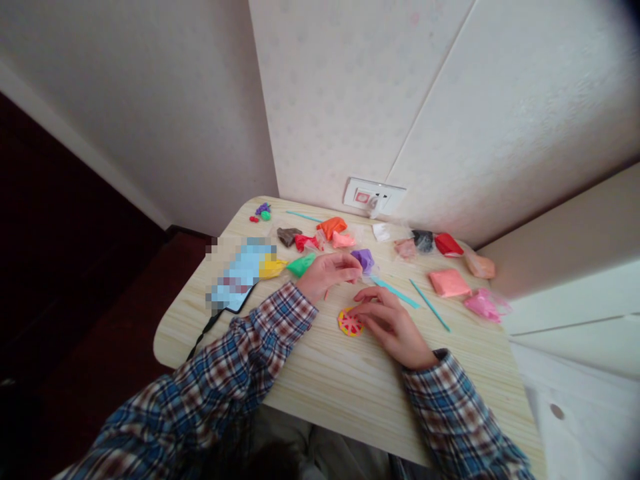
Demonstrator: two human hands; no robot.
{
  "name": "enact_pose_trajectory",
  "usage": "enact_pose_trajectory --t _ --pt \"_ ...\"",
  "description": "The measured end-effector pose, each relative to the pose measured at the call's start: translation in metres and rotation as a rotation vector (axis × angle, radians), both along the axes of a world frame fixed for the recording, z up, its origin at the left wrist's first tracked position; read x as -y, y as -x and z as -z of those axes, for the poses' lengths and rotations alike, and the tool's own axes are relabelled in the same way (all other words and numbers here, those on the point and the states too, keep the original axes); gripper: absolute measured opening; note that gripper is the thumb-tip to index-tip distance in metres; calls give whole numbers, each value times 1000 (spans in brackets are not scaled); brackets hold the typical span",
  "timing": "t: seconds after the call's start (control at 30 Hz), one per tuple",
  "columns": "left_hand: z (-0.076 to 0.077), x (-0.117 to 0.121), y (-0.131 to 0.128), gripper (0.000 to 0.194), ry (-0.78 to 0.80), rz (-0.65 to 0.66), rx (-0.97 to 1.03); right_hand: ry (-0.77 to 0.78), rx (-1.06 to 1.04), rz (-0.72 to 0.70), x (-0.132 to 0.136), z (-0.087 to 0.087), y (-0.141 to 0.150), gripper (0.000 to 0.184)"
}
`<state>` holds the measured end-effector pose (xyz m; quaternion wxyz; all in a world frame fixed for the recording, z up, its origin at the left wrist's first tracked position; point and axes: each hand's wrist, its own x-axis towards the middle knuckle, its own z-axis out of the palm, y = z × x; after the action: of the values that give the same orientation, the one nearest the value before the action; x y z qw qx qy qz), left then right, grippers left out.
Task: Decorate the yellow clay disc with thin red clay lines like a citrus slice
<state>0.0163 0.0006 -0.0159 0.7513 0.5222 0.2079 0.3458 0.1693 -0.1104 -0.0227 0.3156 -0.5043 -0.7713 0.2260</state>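
A small round clay piece (345, 331), yellow-rimmed with red and pink wedges like a citrus slice, lies flat on the table. My right hand (395, 327) reaches over it from the right, with fingers stretched and apart and a fingertip touching its top. Just behind the disc hovers my left hand (333, 272), its thumb and fingers pinched together; anything between them is too small to make out. A thin pinkish strip (327, 293) lies below the left hand. Close to that hand are a purple clay packet (364, 261) and a green clay packet (301, 265).
A phone (240, 273) with a black cable lies left, beside a yellow packet (273, 267). Grape-like purple clay (263, 209) sits at the back left. Several clay packets line the back, including an orange one (332, 228). Teal tools (430, 305) lie right; a wall socket (374, 195) is behind.
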Motion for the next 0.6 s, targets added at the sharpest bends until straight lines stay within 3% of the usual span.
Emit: enact_pose_trajectory --t 0.2,0.6 --pt "-1 -1 0 35 30 -1 1 -97 121 -53 1 -1 -2 28" --pt "0 -2 0 35 25 -3 16 -97 172 -100 1 1 -4 28"
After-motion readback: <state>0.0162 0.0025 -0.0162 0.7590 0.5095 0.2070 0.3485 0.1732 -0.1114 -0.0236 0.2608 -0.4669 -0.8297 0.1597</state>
